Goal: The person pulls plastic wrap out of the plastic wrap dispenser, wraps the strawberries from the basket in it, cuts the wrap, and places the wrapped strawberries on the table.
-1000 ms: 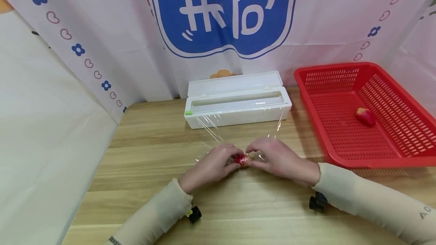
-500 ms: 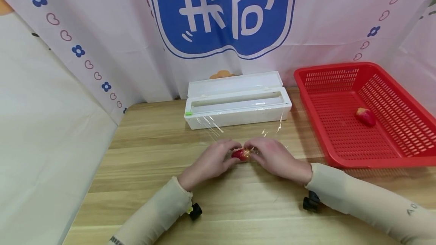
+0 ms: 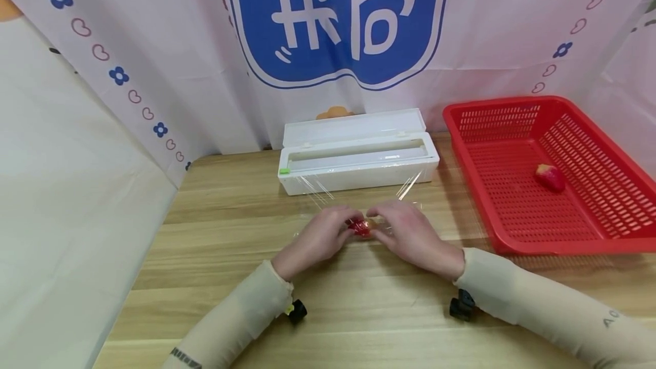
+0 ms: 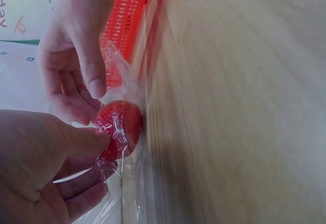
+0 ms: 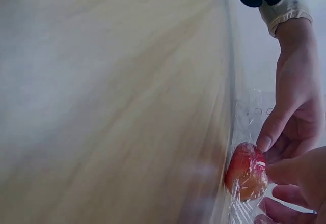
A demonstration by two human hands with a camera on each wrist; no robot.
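A small red fruit (image 3: 360, 228) with a yellowish end lies on the wooden table under clear plastic wrap (image 4: 121, 142). My left hand (image 3: 325, 236) holds its red end, the thumb pressing the film against it in the left wrist view. At the yellowish end, my right hand (image 3: 410, 235) curls its thumb and fingers round the fruit and film, as the right wrist view (image 5: 300, 178) shows in part. The film stretches from the fruit back to a white wrap dispenser box (image 3: 359, 176), whose lid stands raised. Fingertips behind the fruit are partly hidden.
A red plastic basket (image 3: 484, 209) stands at the right, with another red fruit (image 3: 550, 177) inside. A white printed curtain (image 3: 205, 84) hangs behind the table (image 3: 215, 278). Small black cameras (image 3: 297, 312) sit under both wrists.
Both hands have shifted a little away from me, toward the dispenser, and the fruit has moved with them. The film between them and the box has shortened. The basket has not moved.
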